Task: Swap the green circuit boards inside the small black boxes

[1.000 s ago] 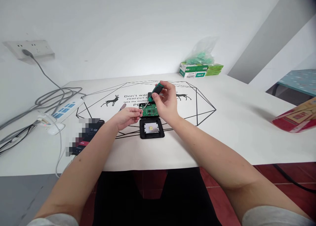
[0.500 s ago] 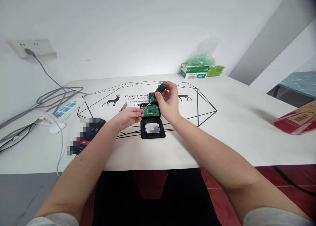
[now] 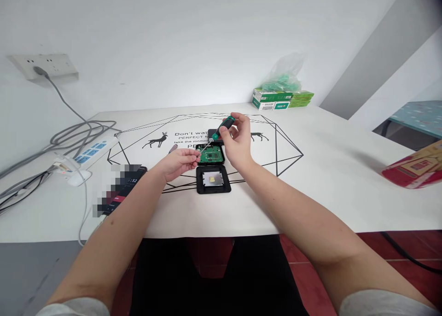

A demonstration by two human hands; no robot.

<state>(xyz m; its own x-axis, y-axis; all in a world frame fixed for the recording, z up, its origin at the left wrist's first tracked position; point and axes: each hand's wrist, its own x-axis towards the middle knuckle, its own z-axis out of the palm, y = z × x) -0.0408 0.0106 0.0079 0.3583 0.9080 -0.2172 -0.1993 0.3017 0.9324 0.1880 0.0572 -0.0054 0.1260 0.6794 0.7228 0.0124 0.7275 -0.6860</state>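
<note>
From the head camera, you face a white counter [image 3: 311,201] printed with black lines, deer and lettering, set against a pale wall [image 3: 172,39]. At the back right sit green-and-white boxes [image 3: 271,97] under a clear plastic bag [image 3: 285,74]; on the left are a power strip [image 3: 95,151] and a phone [image 3: 133,180].

Your right hand [image 3: 238,141] grasps the green-and-black handle of a screwdriver [image 3: 226,125], tilted above a green circuit board [image 3: 211,155] in a black casing [image 3: 210,164]. The fingers of your left hand [image 3: 179,163] are pinched together at the shaft's tip; what they grip is too small to tell. A black cover [image 3: 213,190] lies just nearer you.

Compared with a second ago, the screwdriver's handle sits slightly further right; the board and cover stay put.
</note>
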